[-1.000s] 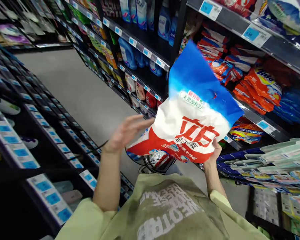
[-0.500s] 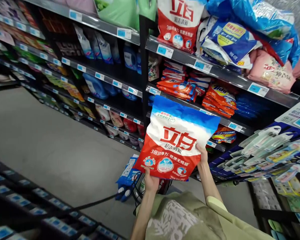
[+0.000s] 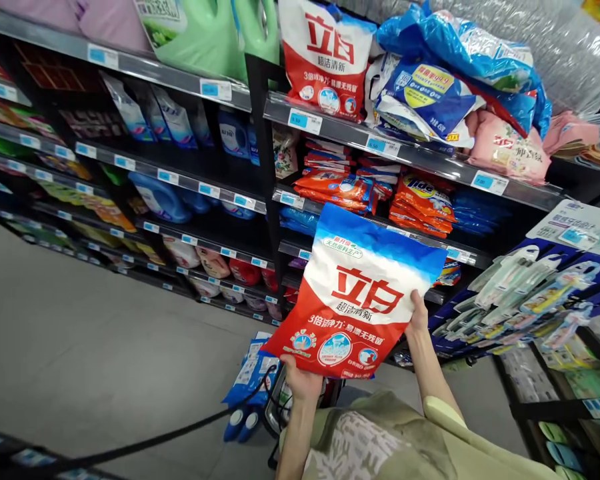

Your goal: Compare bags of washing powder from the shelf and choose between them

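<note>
A large bag of laundry powder point(image 3: 357, 293), blue at the top, white across the middle and red below, is held up in front of my chest with its printed front facing me. My left hand point(image 3: 303, 380) grips its lower left edge, fingers hidden beneath the bag. My right hand point(image 3: 418, 315) is closed on its right edge, thumb on the front. Another bag of the same print point(image 3: 325, 63) stands on the upper shelf. Below that shelf lie orange Tide packets point(image 3: 423, 200) in a stack.
Shelving point(image 3: 410, 153) runs along the aisle ahead. Toothbrush packs point(image 3: 525, 293) hang at the right. On the floor point(image 3: 130, 360) stand blue packages point(image 3: 253, 373) beside a partly hidden cart. A black cord point(image 3: 180, 427) crosses the lower left. Slippers point(image 3: 563, 453) sit at the lower right.
The view has shifted, so the shelves appear further left and lower. The bag appears slightly lower and further right, still held in both hands.
</note>
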### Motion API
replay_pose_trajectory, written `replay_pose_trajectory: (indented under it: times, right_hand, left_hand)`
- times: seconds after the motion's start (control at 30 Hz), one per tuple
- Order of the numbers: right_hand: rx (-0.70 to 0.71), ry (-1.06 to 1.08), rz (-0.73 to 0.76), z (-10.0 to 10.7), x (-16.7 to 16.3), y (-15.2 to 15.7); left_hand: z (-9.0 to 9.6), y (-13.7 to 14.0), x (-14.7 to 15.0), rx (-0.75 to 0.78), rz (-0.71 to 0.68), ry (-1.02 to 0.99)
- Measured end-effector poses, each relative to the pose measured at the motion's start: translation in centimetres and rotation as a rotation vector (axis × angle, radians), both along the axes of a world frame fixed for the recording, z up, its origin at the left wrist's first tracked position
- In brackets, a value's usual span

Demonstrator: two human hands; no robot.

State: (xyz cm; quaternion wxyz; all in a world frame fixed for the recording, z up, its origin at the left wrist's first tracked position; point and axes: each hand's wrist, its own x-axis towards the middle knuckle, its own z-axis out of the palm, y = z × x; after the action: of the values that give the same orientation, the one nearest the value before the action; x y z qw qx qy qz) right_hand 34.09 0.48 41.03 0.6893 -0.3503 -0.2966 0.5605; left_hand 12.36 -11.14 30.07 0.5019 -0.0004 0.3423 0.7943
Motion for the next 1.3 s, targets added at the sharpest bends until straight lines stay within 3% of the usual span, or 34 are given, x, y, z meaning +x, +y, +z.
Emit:
replay_pose_trajectory:
  times: [0.13, 0.27, 0.57, 0.83, 1.1, 1.2, 1.3]
  right_hand:
    - [-0.029, 0.038, 0.018, -0.2, 0.0, -0.4]
    - [-0.021, 0.045, 0.038, -0.4, -0.2, -0.6]
    - [-0.004, 0.038, -0.021, -1.6, -0.1, -1.3]
    - [0.016, 0.002, -0.037, -2.5, 1.1, -2.1]
    - [0.003, -0.051, -0.188, -2.4, 2.9, -2.3]
    - [-0.030, -0.056, -0.246, -2.3, 1.9, -2.4]
    - [-0.038, -0.064, -0.203, -2.5, 1.2, -2.3]
  left_hand:
    - [1.4, 0.4, -0.4, 0.027, 0.034, -0.014]
    - [2.4, 1.0, -0.7, -0.016, -0.034, -0.084]
    - [0.8, 0.3, -1.0, -0.104, -0.065, -0.045]
    - [1.4, -1.0, -1.5, -0.027, -0.028, 0.041]
    - [3.0, -1.1, -3.0, 0.022, 0.031, -0.042]
    - [2.7, -1.1, -3.7, -0.012, 0.045, -0.114]
    - [1.8, -1.4, -4.2, -0.069, 0.044, -0.171]
